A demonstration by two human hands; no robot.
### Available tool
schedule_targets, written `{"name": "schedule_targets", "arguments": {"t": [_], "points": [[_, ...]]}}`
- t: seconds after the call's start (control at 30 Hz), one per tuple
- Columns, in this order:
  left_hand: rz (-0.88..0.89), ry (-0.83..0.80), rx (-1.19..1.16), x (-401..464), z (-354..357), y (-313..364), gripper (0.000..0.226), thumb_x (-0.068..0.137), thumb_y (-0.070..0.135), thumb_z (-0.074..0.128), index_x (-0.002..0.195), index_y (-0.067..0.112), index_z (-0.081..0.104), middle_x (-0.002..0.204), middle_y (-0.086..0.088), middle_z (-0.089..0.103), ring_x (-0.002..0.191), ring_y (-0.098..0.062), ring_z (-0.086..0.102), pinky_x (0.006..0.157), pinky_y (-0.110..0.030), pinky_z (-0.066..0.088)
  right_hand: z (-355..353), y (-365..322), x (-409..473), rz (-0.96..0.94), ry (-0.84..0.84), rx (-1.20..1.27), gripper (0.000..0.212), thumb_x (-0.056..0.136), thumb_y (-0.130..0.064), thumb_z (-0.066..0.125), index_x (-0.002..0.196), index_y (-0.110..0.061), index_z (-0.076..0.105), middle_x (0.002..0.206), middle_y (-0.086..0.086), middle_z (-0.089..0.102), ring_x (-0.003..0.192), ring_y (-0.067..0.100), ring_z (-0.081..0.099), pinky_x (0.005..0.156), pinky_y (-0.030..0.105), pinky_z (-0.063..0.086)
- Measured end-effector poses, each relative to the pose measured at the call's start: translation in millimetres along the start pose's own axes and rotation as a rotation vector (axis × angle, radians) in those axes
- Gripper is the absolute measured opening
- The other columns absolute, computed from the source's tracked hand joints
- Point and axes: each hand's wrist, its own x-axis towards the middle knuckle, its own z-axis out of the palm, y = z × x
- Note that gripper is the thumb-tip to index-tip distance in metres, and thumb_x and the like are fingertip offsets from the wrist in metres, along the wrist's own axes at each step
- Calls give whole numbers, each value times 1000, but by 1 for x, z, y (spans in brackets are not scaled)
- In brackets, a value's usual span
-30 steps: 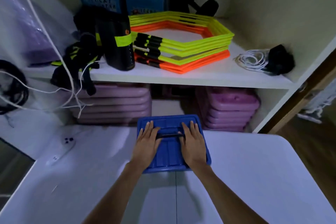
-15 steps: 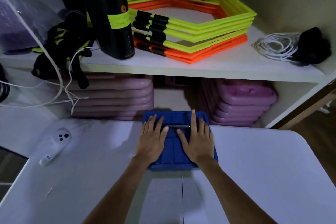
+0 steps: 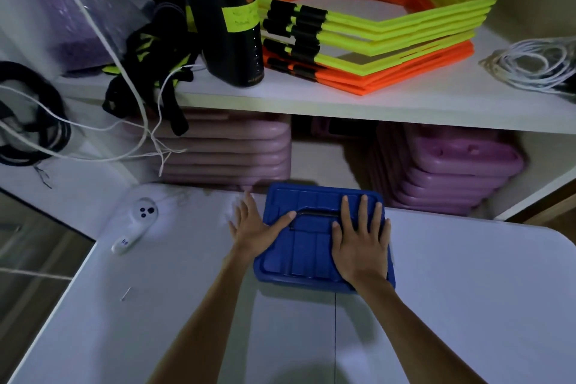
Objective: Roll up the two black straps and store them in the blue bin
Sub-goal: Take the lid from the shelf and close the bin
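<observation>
**Flat palms on a lidded bin**

Both our hands lie spread: right hand (image 3: 361, 243) flat on the lid (image 3: 311, 246), left hand (image 3: 255, 224) half off its edge. Bin (image 3: 280, 277) sits on the table (image 3: 452, 305); straps unseen. Uneven pressing could leave one side unlatched.

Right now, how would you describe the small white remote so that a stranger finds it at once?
Start at the white table and the blue bin at its far edge. Look left, past the left hand: the remote lies alone. It is the only white handheld device, with dark buttons on its round head.
</observation>
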Motion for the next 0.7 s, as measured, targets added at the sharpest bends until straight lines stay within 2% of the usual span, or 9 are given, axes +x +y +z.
{"name": "schedule_targets", "arguments": {"t": [0.07, 0.1, 0.17, 0.23, 0.37, 0.47, 0.53, 0.6, 0.7], "points": [[-84, -176, -338, -3, -6, -1, 129, 58, 79, 67, 150, 30, -9, 144, 6, 39, 131, -26, 46, 109, -45, 38, 0, 1, 0, 1, -6, -12, 66, 95, -53, -3, 155, -29, -6, 164, 10, -8, 149, 34, -15, 120, 53, -4], [-89, -241, -439, -6, -8, -1, 119, 61, 73, 71, 151, 26, 10, 136, 7, 49, 119, -22, 58, 100, -41, 49, 1, 1, 0, 3, -5, -10, 66, 95, -54, -3, 155, -29, -6, 164, 10, -8, 149, 34, -15, 120, 53, -4], [-65, -307, -510, -10, -8, 0, 78, 69, 64, 72, 131, 21, 53, 119, 0, 68, 99, -18, 69, 86, -36, 57, 0, 0, 0, 4, 3, -4, 65, 95, -54, -2, 155, -29, -6, 164, 10, -7, 149, 34, -15, 120, 53, -3], [-54, -329, -567, -13, -9, 2, 52, 76, 55, 71, 115, 20, 65, 106, -2, 74, 92, -18, 72, 81, -34, 58, 0, 0, -1, 1, 4, -5, 65, 95, -53, -2, 155, -30, -6, 164, 9, -7, 149, 34, -15, 120, 52, -4], [-34, -263, -612, -16, -9, 3, 50, 76, 49, 74, 112, 16, 66, 106, -6, 73, 91, -21, 72, 80, -38, 59, 0, -1, -1, 8, 14, -10, 64, 95, -53, -1, 155, -31, -4, 164, 8, -5, 149, 33, -13, 120, 51, -4], [-13, -102, -588, -18, -8, 8, 46, 73, 41, 80, 103, 10, 65, 99, -10, 73, 85, -23, 72, 75, -43, 60, 0, -2, -1, 10, 18, -9, 63, 96, -52, 2, 156, -31, -2, 164, 8, -4, 150, 33, -12, 119, 50, -5], [64, 30, -440, -18, -4, 13, 45, 74, 39, 79, 103, 8, 61, 97, -9, 72, 85, -25, 70, 73, -42, 60, 1, -2, -1, 9, 24, -9, 63, 97, -52, 3, 156, -31, 0, 164, 8, -3, 150, 33, -11, 119, 50, -4], [133, 136, -185, -22, 4, 15, 54, 83, 42, 68, 121, 7, 52, 113, -14, 66, 97, -30, 65, 77, -41, 56, 1, -1, -2, 14, 35, -8, 62, 97, -51, 4, 156, -31, 1, 164, 9, -1, 150, 33, -10, 119, 51, -2], [201, 185, 104, -28, 16, 17, 74, 96, 43, 47, 148, 1, 16, 151, -21, 32, 133, -38, 40, 105, -44, 41, 2, -1, -2, 17, 25, -18, 62, 97, -51, 3, 156, -31, 0, 164, 9, -2, 150, 34, -10, 120, 51, -2]]}}
